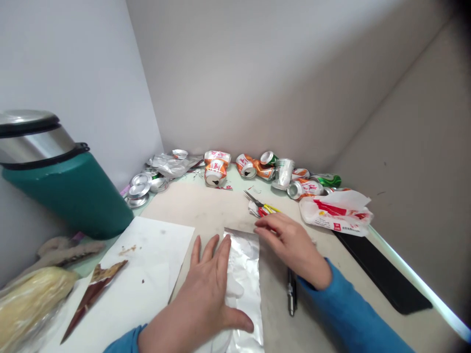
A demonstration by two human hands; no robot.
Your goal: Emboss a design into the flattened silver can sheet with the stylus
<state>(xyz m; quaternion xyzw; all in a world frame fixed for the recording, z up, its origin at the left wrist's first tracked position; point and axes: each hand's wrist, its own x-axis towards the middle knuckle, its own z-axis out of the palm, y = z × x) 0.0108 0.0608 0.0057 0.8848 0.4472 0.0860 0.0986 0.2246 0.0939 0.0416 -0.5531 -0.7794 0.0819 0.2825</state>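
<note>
A strip of thin silver sheet (245, 279) lies lengthwise in front of me, with a whitish piece (234, 289) along its left side. My left hand (208, 289) rests flat over the left edge of the strip, fingers stretched forward and thumb spread across it. At the far right corner of the strip is my right hand (294, 245), its fingers bent and slightly apart, with nothing visible in them. Just beyond it lie small pointed scissors or pliers (265, 206) with yellow and red handles. A dark pen-like tool with a metal end (291, 294) lies under the right wrist.
Crushed cans (217, 169) line the back wall, with can ends (139, 190) at left. A green bottle (69, 191) stands left of white paper (154, 260) bearing a brown pointed scrap (93, 296). At right, a plastic bag (336, 213) overlaps a black flat object (382, 272).
</note>
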